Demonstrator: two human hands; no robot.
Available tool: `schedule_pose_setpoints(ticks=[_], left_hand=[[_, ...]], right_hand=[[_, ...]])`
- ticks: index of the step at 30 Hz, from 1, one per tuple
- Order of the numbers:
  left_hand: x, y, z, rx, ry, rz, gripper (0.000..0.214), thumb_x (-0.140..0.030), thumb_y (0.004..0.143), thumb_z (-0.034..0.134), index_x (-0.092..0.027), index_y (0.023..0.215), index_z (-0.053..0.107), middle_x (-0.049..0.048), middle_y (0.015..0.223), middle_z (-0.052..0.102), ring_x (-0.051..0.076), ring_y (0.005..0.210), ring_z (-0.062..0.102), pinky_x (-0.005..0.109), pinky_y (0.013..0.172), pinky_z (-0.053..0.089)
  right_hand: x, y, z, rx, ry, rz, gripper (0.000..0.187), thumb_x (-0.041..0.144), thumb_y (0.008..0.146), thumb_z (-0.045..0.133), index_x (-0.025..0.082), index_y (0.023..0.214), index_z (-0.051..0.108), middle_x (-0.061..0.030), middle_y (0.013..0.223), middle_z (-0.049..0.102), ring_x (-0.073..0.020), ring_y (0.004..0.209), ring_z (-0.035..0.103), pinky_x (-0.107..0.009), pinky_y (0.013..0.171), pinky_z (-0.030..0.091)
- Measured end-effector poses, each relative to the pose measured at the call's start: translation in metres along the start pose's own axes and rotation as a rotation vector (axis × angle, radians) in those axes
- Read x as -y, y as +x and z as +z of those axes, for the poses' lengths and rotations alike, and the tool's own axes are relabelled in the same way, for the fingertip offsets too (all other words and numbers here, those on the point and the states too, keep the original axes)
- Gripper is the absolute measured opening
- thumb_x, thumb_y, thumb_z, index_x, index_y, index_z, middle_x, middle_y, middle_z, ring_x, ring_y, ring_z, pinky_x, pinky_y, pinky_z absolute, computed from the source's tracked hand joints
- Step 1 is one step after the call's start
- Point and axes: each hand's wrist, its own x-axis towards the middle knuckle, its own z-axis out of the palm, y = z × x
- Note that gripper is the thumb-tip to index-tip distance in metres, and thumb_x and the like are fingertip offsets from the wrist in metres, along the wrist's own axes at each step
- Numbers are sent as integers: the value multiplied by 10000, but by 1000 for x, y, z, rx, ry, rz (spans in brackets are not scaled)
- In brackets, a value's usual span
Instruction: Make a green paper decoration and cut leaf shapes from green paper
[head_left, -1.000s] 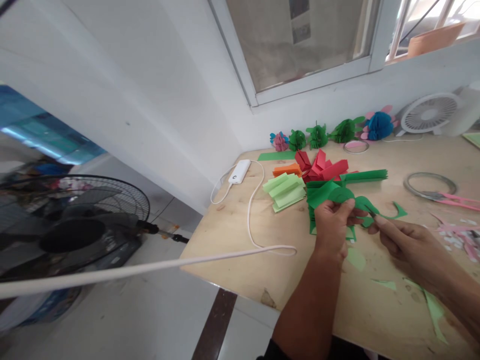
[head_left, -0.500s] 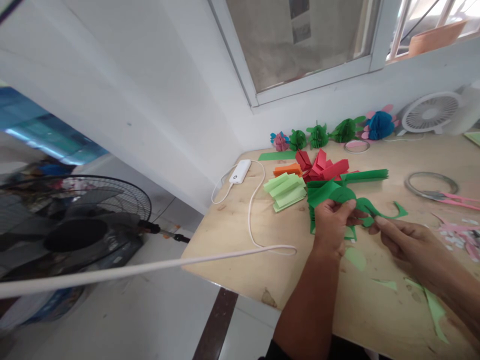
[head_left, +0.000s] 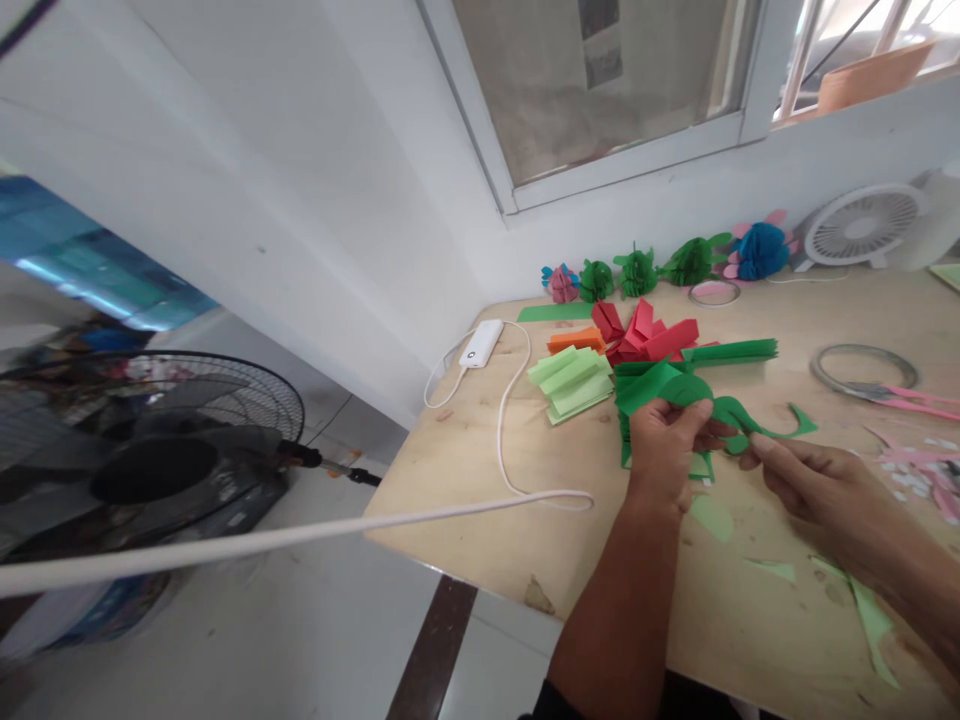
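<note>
My left hand (head_left: 664, 458) grips a piece of bright green paper (head_left: 660, 388), its fingers curled over the sheet. My right hand (head_left: 821, 495) pinches a curved, cut green strip (head_left: 739, 420) of that paper between thumb and forefinger. Beneath my left hand lie folded green paper (head_left: 626, 445) and a dark green fan-folded strip (head_left: 727, 352). Just beyond it sit red folded paper (head_left: 645, 335), orange folded paper (head_left: 575, 341) and a light green folded stack (head_left: 570, 385). Green offcuts (head_left: 712, 518) are scattered near my hands.
The plywood table (head_left: 450, 500) has a power bank (head_left: 480, 343) with a white cable. Paper flowers (head_left: 637, 272) line the wall. Pink-handled scissors (head_left: 900, 400) and a tape ring (head_left: 862, 368) lie right. A standing fan (head_left: 150, 450) is beyond the table's left edge.
</note>
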Motion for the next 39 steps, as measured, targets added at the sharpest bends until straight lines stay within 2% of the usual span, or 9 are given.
schedule_pose_setpoints(ticks=[5, 11, 23, 28, 39], left_hand=[[-1, 0, 1, -12, 37, 11, 261, -330, 626, 765, -132, 689, 608, 21, 586, 638, 132, 490, 631, 202, 490, 442], [-2, -1, 2, -13, 42, 5, 291, -351, 604, 783, -128, 683, 614, 24, 574, 630, 138, 490, 630, 211, 493, 439], [-3, -2, 2, -28, 64, 3, 291, -361, 609, 774, -129, 689, 616, 38, 596, 649, 154, 528, 652, 213, 497, 453], [-2, -2, 2, -31, 99, -4, 240, -335, 638, 735, -131, 697, 622, 47, 616, 665, 168, 565, 671, 222, 522, 457], [-2, 0, 0, -22, 88, -5, 266, -345, 620, 756, -128, 691, 619, 36, 602, 651, 157, 539, 658, 218, 513, 456]], right_hand=[[4, 0, 2, -1, 2, -1, 672, 822, 561, 541, 173, 679, 673, 75, 432, 298, -82, 416, 240, -255, 432, 152], [5, -2, 2, -8, -2, 2, 668, 831, 536, 543, 185, 658, 656, 80, 426, 287, -81, 407, 229, -252, 422, 152], [-3, 2, 0, 3, 13, -17, 601, 770, 605, 574, 184, 720, 645, 81, 444, 303, -87, 431, 239, -254, 439, 156], [-3, 2, 0, 13, 21, -15, 608, 770, 608, 572, 180, 730, 646, 87, 442, 294, -85, 425, 226, -260, 438, 143], [-2, 1, 0, 9, 1, -34, 590, 761, 612, 574, 182, 702, 649, 80, 443, 303, -84, 427, 234, -253, 438, 152]])
